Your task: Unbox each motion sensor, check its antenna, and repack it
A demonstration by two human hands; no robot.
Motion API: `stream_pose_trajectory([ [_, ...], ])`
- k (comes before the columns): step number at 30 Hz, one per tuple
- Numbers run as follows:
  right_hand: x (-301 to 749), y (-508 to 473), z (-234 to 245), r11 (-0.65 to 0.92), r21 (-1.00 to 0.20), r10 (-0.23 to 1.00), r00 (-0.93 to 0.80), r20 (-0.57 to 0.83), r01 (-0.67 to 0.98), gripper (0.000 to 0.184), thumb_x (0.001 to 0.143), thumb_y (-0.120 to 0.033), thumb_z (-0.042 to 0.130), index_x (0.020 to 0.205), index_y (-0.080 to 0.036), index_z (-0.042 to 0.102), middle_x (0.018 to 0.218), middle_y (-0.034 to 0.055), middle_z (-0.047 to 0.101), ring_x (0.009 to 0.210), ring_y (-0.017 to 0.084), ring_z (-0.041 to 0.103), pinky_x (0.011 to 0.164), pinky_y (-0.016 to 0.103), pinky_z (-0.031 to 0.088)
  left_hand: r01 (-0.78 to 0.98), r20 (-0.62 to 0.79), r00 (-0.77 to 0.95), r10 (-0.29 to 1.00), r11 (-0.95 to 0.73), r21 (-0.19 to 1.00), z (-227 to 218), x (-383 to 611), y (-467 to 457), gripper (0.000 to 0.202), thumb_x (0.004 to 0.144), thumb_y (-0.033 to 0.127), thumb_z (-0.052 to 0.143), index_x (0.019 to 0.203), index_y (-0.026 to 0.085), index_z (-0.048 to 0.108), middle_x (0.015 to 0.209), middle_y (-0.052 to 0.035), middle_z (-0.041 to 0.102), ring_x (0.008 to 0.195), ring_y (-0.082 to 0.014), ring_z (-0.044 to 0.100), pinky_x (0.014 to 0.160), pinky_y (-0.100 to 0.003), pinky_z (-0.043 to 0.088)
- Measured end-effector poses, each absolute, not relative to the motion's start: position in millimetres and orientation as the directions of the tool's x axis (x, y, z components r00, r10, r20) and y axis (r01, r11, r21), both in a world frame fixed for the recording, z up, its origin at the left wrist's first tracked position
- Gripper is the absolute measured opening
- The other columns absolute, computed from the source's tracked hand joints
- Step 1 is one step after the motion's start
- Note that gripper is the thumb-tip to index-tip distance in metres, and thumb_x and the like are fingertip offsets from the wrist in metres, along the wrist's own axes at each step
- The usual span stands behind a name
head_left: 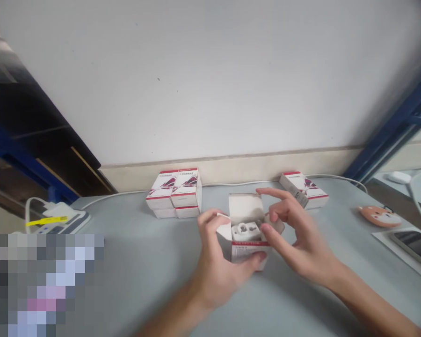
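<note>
An opened white and red cardboard box (249, 252) is in front of me, its top flap (245, 208) raised at the back. Inside sits a white plastic device (243, 230) with a round ring-like part on top. My left hand (219, 262) wraps round the box's left side, thumb across its front. With thumb and index finger, my right hand (294, 234) pinches the right side flap (275, 224); another finger stretches towards the raised flap. The box's lower part is partly hidden behind my left thumb.
Closed boxes of the same print stand in a stack (173, 192) at the back left, and another box (305, 189) lies back right. An orange fox-faced pouch (379, 216) and a phone (414, 245) lie at the right. A power strip (65, 220) with cables is at the left.
</note>
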State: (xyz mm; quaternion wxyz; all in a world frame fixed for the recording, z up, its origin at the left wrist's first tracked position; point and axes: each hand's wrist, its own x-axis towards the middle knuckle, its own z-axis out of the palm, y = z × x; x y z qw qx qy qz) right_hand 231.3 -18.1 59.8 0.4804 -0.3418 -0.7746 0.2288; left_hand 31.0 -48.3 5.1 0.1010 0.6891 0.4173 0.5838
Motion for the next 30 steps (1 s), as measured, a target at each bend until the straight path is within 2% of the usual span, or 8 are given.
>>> stream_pose_trajectory([
  [4,229.3,-11.8,56.2,0.551,-0.78,0.834,-0.224,0.504,0.297,0.013,0.099,-0.036,0.067,0.103,-0.028,0.058,0.141,0.0092,0.057,0.103,0.023,0.067,0.067,0.03,0.057,0.498,0.683,-0.014,0.73,-0.587,0.638,9.3,29.7,-47.5,0.072,0.083,0.027,0.086,0.141,0.024,0.044,0.163,-0.0211,0.036,0.156,-0.0377,0.035,0.12,-0.066,0.043],
  [9,238.2,-5.1,49.3,0.508,-0.84,0.835,-0.347,0.427,0.191,0.026,0.101,-0.048,0.064,0.121,-0.032,0.063,0.146,0.0082,0.055,0.128,0.029,0.059,0.079,0.031,0.058,0.419,0.722,0.1,0.685,-0.687,0.593,10.2,23.2,-41.4,0.07,0.087,0.021,0.082,0.142,0.024,0.039,0.16,-0.0208,0.046,0.157,-0.0354,0.035,0.122,-0.068,0.038],
  [12,244.2,-0.5,44.4,0.439,-0.892,0.831,-0.426,0.358,0.107,0.031,0.103,-0.052,0.057,0.126,-0.032,0.064,0.15,0.0082,0.054,0.131,0.03,0.059,0.091,0.037,0.058,0.388,0.728,0.158,0.668,-0.72,0.576,10.8,19.0,-37.9,0.067,0.09,0.023,0.08,0.141,0.026,0.036,0.157,-0.0212,0.049,0.153,-0.0347,0.042,0.118,-0.066,0.043],
  [17,243.8,4.4,42.8,0.31,-0.95,0.816,-0.523,0.246,0.037,0.037,0.107,-0.052,0.048,0.134,-0.032,0.063,0.134,0.008,0.066,0.118,0.03,0.067,0.095,0.045,0.058,0.435,0.765,0.193,0.615,-0.752,0.495,8.5,14.8,-34.0,0.054,0.094,0.023,0.074,0.135,0.026,0.04,0.139,-0.0174,0.056,0.126,-0.0279,0.062,0.099,-0.05,0.058],
  [20,239.5,-0.2,46.8,0.496,-0.852,0.806,-0.454,0.379,0.168,0.032,0.107,-0.043,0.051,0.134,-0.033,0.065,0.14,0.0089,0.061,0.13,0.03,0.06,0.107,0.048,0.053,0.529,0.852,0.228,0.472,-0.794,0.298,11.0,11.1,-32.2,0.05,0.091,0.013,0.074,0.127,0.026,0.042,0.135,-0.0152,0.058,0.125,-0.0269,0.059,0.1,-0.049,0.056],
  [25,229.2,-9.6,46.2,0.806,-0.411,0.58,-0.435,0.689,0.426,0.032,0.103,-0.023,0.057,0.131,-0.031,0.07,0.132,0.014,0.057,0.123,0.03,0.06,0.106,0.052,0.052,0.678,0.883,0.292,0.368,-0.73,0.08,20.6,3.8,-30.5,0.053,0.084,-0.007,0.063,0.115,0.029,0.041,0.134,-0.0105,0.063,0.124,-0.0251,0.056,0.099,-0.045,0.054],
  [27,225.1,-9.5,40.6,0.824,-0.351,0.546,-0.459,0.701,0.445,0.034,0.103,-0.021,0.058,0.134,-0.03,0.068,0.131,0.0141,0.056,0.122,0.03,0.061,0.104,0.05,0.055,0.709,0.866,0.334,0.372,-0.705,0.029,22.6,2.3,-30.4,0.051,0.085,-0.008,0.06,0.116,0.028,0.042,0.136,-0.0113,0.062,0.126,-0.0253,0.055,0.1,-0.045,0.052],
  [30,222.1,-5.5,30.4,0.79,-0.381,0.591,-0.434,0.68,0.48,0.031,0.104,-0.026,0.06,0.133,-0.032,0.069,0.133,0.0131,0.054,0.122,0.028,0.061,0.101,0.047,0.057,0.724,0.818,0.423,0.39,-0.689,-0.046,22.0,0.8,-30.4,0.045,0.089,-0.008,0.054,0.118,0.024,0.046,0.136,-0.0136,0.061,0.129,-0.0255,0.053,0.101,-0.045,0.05],
])
